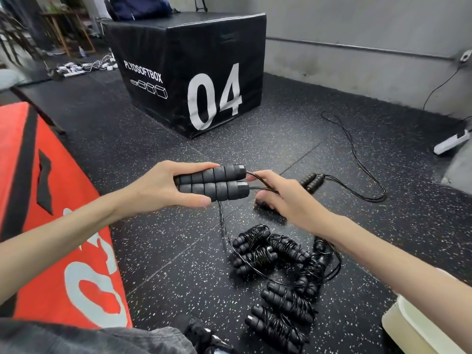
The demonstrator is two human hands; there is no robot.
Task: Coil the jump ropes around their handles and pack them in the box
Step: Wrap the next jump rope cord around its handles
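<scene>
My left hand (pixel 163 185) grips two black foam jump-rope handles (pixel 217 182) side by side, above the floor. My right hand (pixel 281 198) pinches their thin black cord (pixel 258 175) just past the handle ends. The cord hangs down in a loop toward the floor. Several coiled ropes wound on their handles (pixel 278 272) lie in a pile below my right arm. One more uncoiled rope, its handles (pixel 313 181) together, lies on the floor to the right, its cord (pixel 357 159) trailing away. A pale box corner (pixel 413 328) shows at the bottom right.
A black plyo box marked 04 (pixel 189 70) stands ahead. A red plyo box (pixel 51 226) is close on the left. The floor is speckled black rubber (pixel 153 264). A white power strip (pixel 452 141) and a cable lie by the grey wall at right.
</scene>
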